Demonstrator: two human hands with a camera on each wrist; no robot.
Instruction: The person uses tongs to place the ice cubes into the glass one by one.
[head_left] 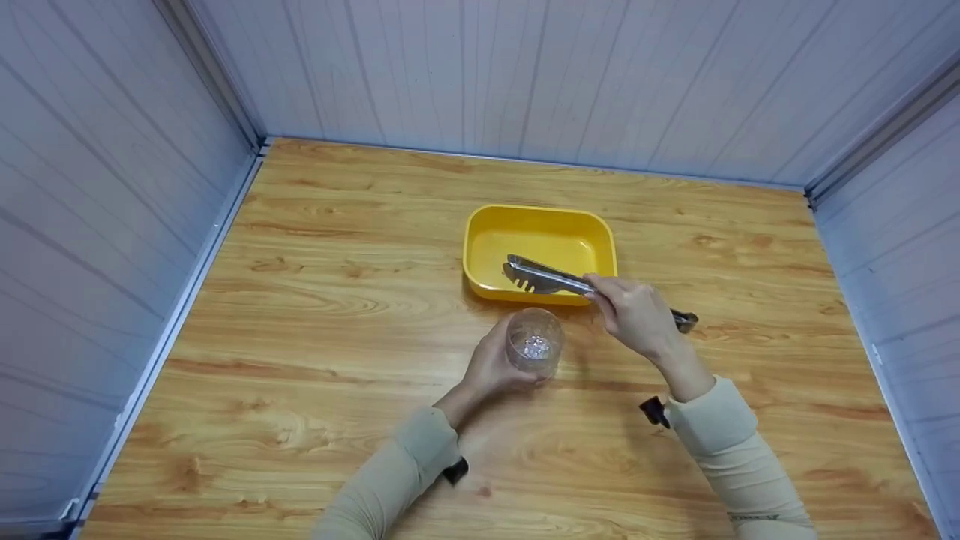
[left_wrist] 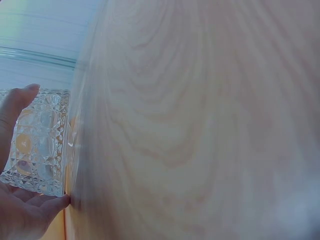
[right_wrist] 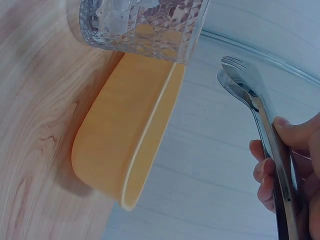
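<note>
My left hand (head_left: pixel 491 364) holds a clear, cut-pattern drinking glass (head_left: pixel 535 341) from its left side, the thumb on the near side. In the left wrist view the glass (left_wrist: pixel 45 135) sits between the thumb and the fingers. Something bright and clear shows at its bottom; I cannot tell whether that is ice or only the base. My right hand (head_left: pixel 637 319) grips metal serving tongs (head_left: pixel 551 277) by the middle. In the right wrist view the tongs' tips (right_wrist: pixel 235 75), one of them slotted, lie close together with nothing seen between them. The tips hang over a yellow plastic tub (head_left: pixel 495 244).
The tub stands on a wood-grain table (head_left: pixel 337 300), just beyond the glass. Pale panelled walls (head_left: pixel 487 75) border the table at the back, left and right. A black wrist strap piece (head_left: pixel 655 411) sticks out below the right cuff.
</note>
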